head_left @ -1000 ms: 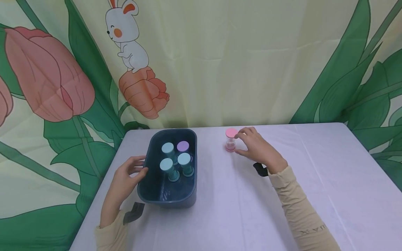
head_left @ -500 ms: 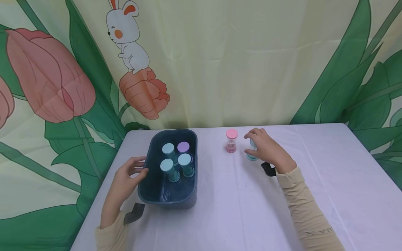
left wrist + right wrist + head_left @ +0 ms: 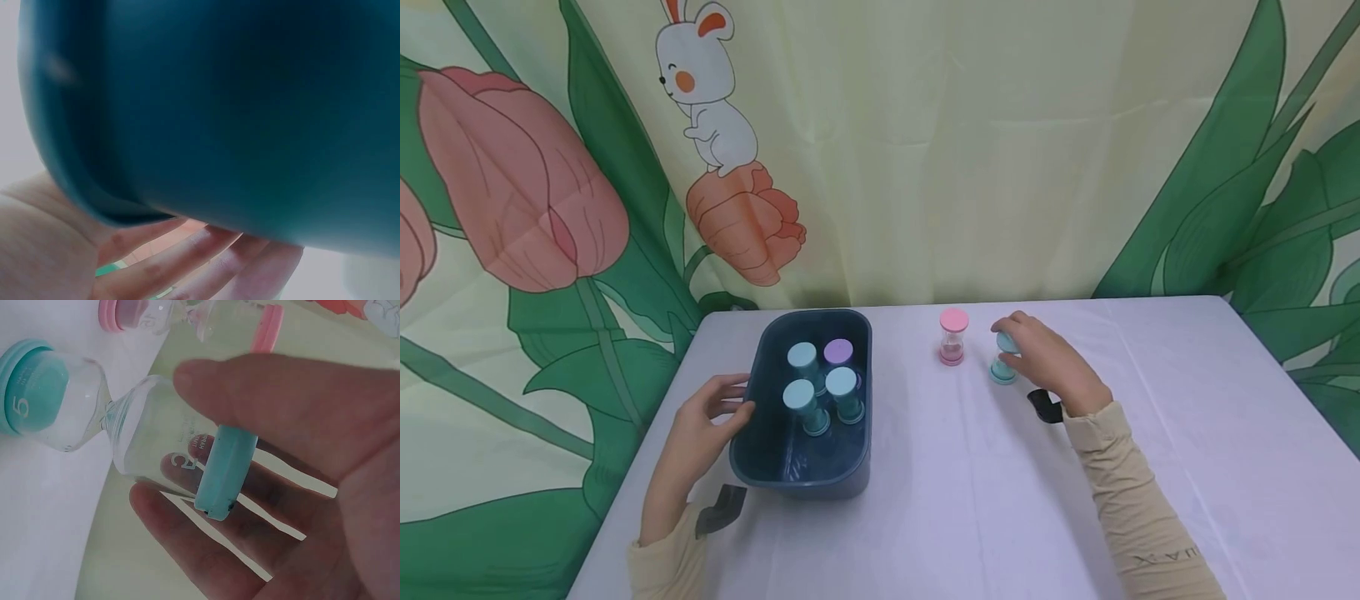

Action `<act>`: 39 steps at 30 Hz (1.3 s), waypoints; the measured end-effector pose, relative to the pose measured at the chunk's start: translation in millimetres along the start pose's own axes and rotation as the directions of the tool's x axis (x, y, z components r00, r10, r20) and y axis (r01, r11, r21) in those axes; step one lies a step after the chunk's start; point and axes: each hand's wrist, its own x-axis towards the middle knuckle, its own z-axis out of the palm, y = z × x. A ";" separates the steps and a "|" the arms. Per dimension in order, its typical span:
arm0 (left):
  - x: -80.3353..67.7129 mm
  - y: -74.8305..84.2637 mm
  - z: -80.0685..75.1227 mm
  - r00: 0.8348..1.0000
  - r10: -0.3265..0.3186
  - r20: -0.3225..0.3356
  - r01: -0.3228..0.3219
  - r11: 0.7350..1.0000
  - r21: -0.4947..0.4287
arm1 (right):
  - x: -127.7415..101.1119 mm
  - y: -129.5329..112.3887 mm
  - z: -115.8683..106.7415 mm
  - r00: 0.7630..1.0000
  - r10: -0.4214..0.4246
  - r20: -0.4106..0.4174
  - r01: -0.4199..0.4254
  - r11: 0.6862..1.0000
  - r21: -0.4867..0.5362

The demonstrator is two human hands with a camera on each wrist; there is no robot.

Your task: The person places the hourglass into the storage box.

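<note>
Pink and broad-petalled, a printed tulip [image 3: 523, 179] is seen at the far left of the pale yellow cloth backdrop [image 3: 970, 150]. Nearer, the left wall of a dark blue, rounded plastic bin [image 3: 820, 461] is touched by the left hand [image 3: 703, 417], its fingers loosely extended along the outside. Inside, three hourglasses with light blue caps [image 3: 799, 394] and a purple-capped hourglass [image 3: 838, 351] at the rear right are stood upright. To the bin's right, a clear glass hourglass with pink caps [image 3: 953, 337] is stood on the white cloth-covered table [image 3: 932, 483]. Just beside it, an upright clear glass hourglass with teal caps [image 3: 65, 403] is held near its top by the right hand [image 3: 1056, 358], thumb and fingers curved round it; how tightly cannot be told.
</note>
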 end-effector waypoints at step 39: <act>0.0 -1.7 0.6 1.000 0.002 0.002 -0.002 1.000 0.015 | -4.9 -28.8 -32.1 0.988 -0.065 -0.138 0.065 0.998 -0.003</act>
